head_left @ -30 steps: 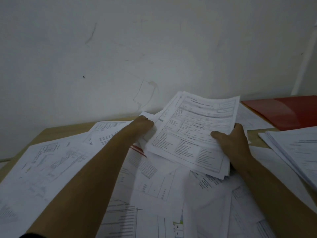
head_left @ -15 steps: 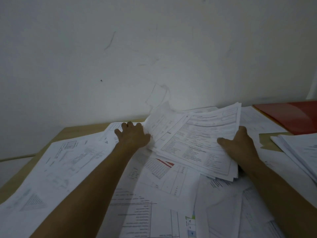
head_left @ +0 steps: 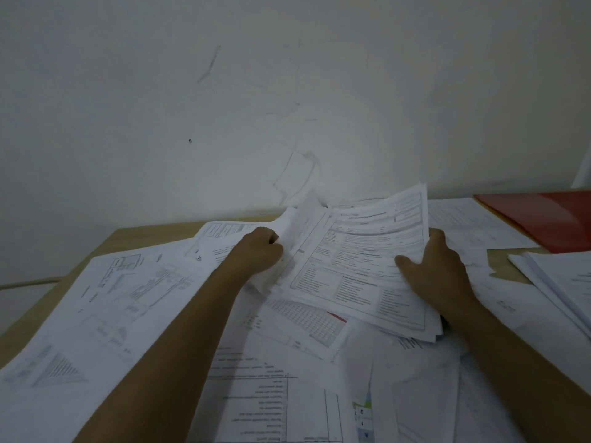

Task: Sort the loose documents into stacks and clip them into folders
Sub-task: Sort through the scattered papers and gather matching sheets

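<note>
Right hand [head_left: 438, 276] gripping a bundle of printed forms [head_left: 361, 270] at its right edge, thumb laid across the top sheet, remaining fingers curled behind and out of sight; bundle tilted, far edge raised toward the wall [head_left: 287, 91], near edge resting on the loose papers [head_left: 287, 362] beneath. Left hand [head_left: 260, 251] closed at the bundle's left edge, fingers curled round several curled-up sheets there; exact number of sheets pinched not determinable. Loose papers spread over most of the wooden table [head_left: 134, 235], overlapping in no order; large drawing sheet [head_left: 105, 314] with plans and a shaded triangle lying flat at left, partly under the left forearm; sheet with a red-tinted grid [head_left: 307, 318] directly below the held bundle, partly covered by it. Red folder [head_left: 543, 219] lying flat at the far right corner, against the wall, well apart from both hands; not clear whether open or closed. Separate squared stack of papers [head_left: 563, 282] at the right edge, just in front of the folder, a bare strip of tabletop between it and the central heap. Lighting dim; print on all sheets illegible.
</note>
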